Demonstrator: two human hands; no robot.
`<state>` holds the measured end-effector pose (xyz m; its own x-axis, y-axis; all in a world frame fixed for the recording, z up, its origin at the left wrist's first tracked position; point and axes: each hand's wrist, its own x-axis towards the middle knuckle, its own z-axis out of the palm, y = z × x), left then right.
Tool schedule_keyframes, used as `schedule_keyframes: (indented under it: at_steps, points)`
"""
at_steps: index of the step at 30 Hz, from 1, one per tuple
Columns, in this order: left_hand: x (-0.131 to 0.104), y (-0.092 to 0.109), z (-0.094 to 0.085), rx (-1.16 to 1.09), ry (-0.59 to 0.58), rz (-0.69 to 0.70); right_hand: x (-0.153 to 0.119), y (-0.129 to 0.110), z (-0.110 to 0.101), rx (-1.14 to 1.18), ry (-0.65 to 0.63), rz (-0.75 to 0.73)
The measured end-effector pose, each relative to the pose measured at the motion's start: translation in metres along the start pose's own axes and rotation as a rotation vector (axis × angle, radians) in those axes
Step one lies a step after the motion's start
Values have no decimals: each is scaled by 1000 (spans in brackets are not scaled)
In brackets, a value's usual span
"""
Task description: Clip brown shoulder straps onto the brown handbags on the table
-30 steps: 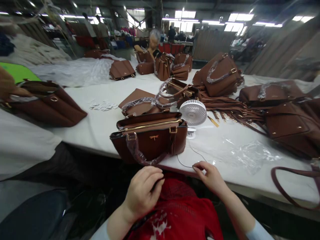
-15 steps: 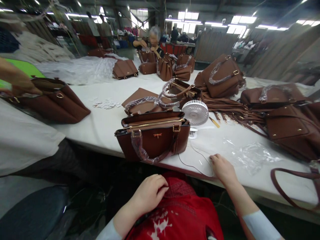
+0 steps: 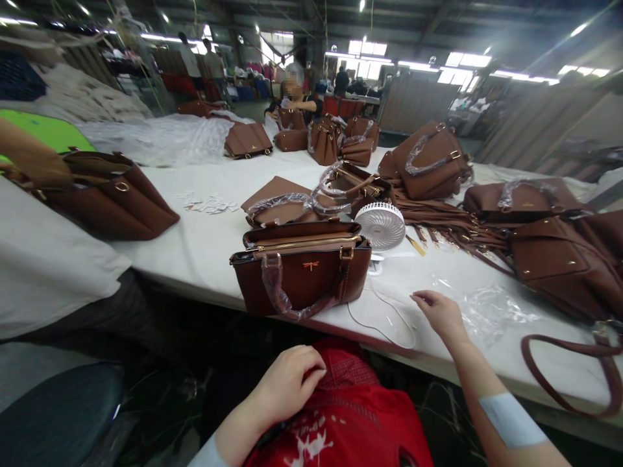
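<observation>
My left hand (image 3: pixel 291 378) rests on the red apron (image 3: pixel 360 415) in my lap, fingers loosely curled and thumb apart, with nothing visible in it. Over the table's front edge is my right hand (image 3: pixel 440 316), open, its fingers stretched to the left and no object seen in them. Left of it stands an upright brown handbag (image 3: pixel 302 275) with a gold dragonfly emblem, its zip closed and its front handle wrapped in clear film. A white fan (image 3: pixel 380 226) stands behind the bag's right end, and a thin white cable (image 3: pixel 384 334) loops between bag and right hand.
At left, a co-worker's arm (image 3: pixel 36 155) reaches into another brown handbag (image 3: pixel 121 201). White tags (image 3: pixel 211 203) lie beyond. Brown straps (image 3: pixel 445 217), wrapped bags (image 3: pixel 431 162) and clear plastic (image 3: pixel 501 311) occupy the right side. Another person (image 3: pixel 304 104) sits across the table.
My right hand has lifted slightly and its fingers have straightened. My left hand stays on the apron. The co-worker's arm at left has moved slightly within the bag. The view has shifted a little.
</observation>
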<state>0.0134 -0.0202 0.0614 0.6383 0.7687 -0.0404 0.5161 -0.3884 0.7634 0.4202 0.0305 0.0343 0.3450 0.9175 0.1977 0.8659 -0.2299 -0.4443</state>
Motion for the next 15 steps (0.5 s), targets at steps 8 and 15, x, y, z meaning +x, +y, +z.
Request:
schedule_keyframes:
  at_steps: [8,15]
  points:
    - [-3,6,-2,-57,32,-14,19,-20,-14,272,116,30]
    - [-5,8,1,-43,32,-51,50,-46,-46,591,493,32]
